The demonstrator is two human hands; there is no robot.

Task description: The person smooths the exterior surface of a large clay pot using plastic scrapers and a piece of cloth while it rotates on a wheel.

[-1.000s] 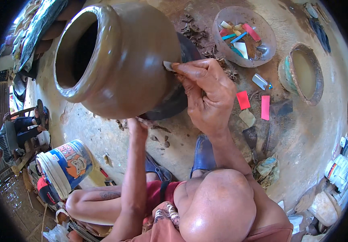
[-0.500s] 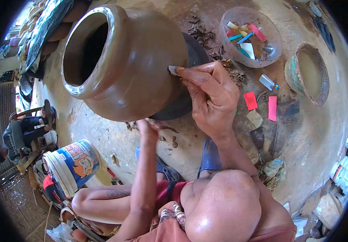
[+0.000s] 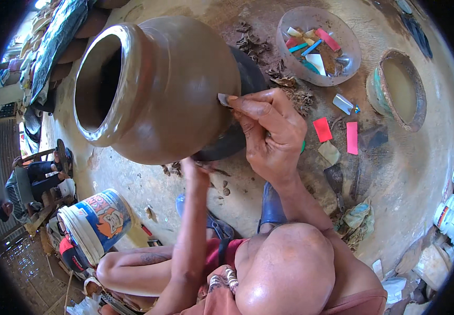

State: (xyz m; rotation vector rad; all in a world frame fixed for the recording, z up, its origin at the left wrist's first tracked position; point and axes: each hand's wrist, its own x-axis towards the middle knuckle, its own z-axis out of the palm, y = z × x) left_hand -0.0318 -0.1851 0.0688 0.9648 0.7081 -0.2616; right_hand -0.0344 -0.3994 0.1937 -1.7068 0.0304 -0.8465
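Observation:
A large brown clay pot [image 3: 185, 89] with a thick, glossy, wet-looking rim fills the upper left, its mouth facing left. Behind and under it shows a dark rounded base [image 3: 251, 76]. My right hand [image 3: 275, 134] pinches a small, thin grey scraper [image 3: 223, 100] between thumb and fingers, its edge at the right side of the pot wall. Below the pot, my left hand [image 3: 194, 170] reaches to the lower edge of the dark base. It is blurred and its fingers are mostly hidden.
A clear plastic bowl [image 3: 354, 60] of coloured strips and a basin [image 3: 377, 100] of cloudy water stand far right. Red and pink pieces [image 3: 352, 138], clay scraps [image 3: 300, 100] and a crumpled cloth [image 3: 357, 218] lie on the floor. At left are a white bucket [image 3: 90, 223] and a seated person [image 3: 27, 184].
The whole view has shifted a little, so the pot's mouth appears lower and farther left. My left hand has moved slightly under the pot. My right hand keeps its pinch on the scraper against the wall.

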